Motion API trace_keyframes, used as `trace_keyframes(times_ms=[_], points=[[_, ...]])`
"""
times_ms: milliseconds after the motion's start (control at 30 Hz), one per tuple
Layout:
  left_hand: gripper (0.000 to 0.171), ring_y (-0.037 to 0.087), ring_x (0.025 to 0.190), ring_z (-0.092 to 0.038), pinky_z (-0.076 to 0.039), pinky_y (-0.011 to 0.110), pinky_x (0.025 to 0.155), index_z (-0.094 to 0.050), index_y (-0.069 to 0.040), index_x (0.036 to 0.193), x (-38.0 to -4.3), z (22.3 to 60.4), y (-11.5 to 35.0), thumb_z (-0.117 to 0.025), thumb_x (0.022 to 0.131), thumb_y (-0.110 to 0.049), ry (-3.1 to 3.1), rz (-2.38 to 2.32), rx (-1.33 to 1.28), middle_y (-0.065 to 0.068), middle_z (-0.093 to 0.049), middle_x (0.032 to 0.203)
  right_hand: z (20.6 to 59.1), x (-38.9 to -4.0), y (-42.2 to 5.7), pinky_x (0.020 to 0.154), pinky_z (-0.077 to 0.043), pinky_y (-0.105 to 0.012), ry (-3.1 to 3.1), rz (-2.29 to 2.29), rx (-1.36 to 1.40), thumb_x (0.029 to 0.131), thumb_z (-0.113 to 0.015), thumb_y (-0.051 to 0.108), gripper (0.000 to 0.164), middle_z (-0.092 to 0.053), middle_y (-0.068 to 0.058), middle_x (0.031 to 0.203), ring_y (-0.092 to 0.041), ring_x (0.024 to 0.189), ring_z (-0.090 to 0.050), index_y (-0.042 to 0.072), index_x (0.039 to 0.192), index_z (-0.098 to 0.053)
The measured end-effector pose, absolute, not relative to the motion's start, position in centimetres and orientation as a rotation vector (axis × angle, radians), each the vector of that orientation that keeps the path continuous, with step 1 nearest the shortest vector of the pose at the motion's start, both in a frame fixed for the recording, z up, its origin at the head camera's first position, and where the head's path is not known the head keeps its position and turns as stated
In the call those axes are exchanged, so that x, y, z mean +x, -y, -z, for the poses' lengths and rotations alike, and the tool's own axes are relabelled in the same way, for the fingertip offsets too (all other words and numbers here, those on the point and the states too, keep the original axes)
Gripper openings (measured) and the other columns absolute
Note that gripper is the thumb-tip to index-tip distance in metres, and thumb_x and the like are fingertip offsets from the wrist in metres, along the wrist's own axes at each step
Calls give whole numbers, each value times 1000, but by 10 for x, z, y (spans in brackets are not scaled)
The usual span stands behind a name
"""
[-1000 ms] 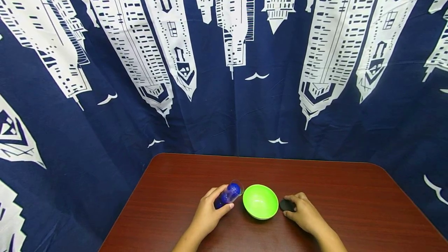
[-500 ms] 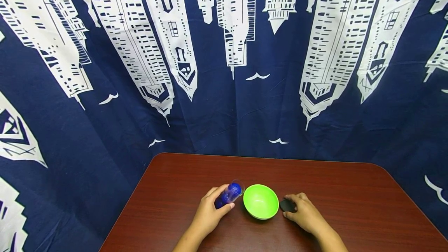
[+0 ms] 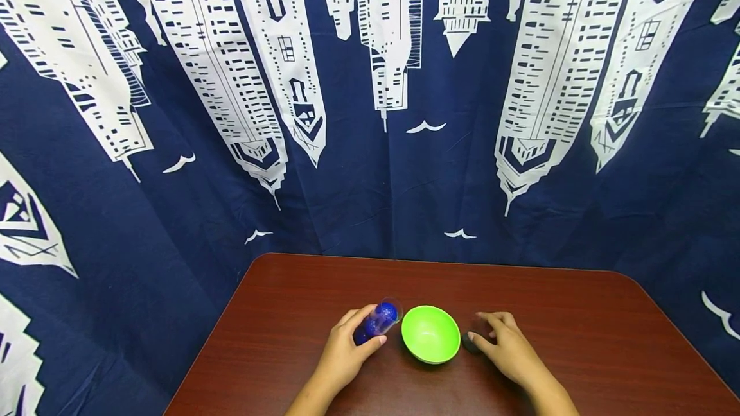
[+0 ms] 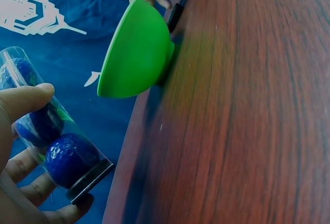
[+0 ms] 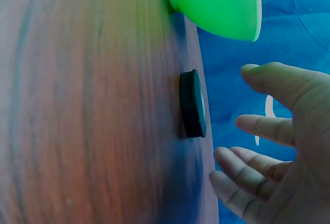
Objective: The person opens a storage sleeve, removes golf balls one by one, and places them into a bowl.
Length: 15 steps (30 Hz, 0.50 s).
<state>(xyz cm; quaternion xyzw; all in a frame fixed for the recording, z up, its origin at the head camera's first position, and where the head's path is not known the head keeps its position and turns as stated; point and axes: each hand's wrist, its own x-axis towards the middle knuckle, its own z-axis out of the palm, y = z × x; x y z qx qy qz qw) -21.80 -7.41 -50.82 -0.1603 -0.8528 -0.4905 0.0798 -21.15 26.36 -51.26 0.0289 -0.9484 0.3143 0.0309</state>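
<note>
Fingers and thumb of the left hand [image 3: 345,357] are curled round a clear plastic tube [image 4: 49,136] that holds dark blue golf balls [image 4: 66,158]. The tube is tilted, its black bottom cap [image 4: 91,181] toward the bench and its open mouth pointing up and away. How many balls it holds is hard to say, since the thumb crosses the tube's middle and the left wrist view cuts off its top. Just right of that grip stands a lime green bowl [image 3: 430,334], upright on the dark red wooden bench [image 3: 566,313], close to the tube but not touching it. On the bowl's other side a black disc-shaped lid [image 5: 192,103] lies flat on the bench, near the bowl's foot. The right hand [image 3: 507,350] hovers above the lid with fingers spread and loosely bent, gripping nothing; in the head view it hides most of the lid. Bare wood stretches to the far edge and to the right corner. Behind the bench hangs a navy curtain [image 3: 370,114] printed with white skyscrapers.
</note>
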Motion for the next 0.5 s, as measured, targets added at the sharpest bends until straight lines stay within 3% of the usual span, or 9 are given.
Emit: trace_keyframes(times_ms=[200,500], points=[[54,14,108,-65,-56,36,94,-61,-29,136,-217,507,74,-80,87,-33,2521,1422,-492,-5,-67,122,509,-214,-257,83,-56,-39,2748,-937,151,97,-68,30,44,-55,-17,128,-21,102,-63,5,133,-63],[52,17,109,-65,-56,39,94,-62,-29,135,-216,503,71,-81,86,-34,2499,1403,-488,-4,-67,122,498,-209,-245,78,-56,-26,2532,-993,266,96,-70,21,32,-60,-4,123,-11,94,-63,12,126,-67]])
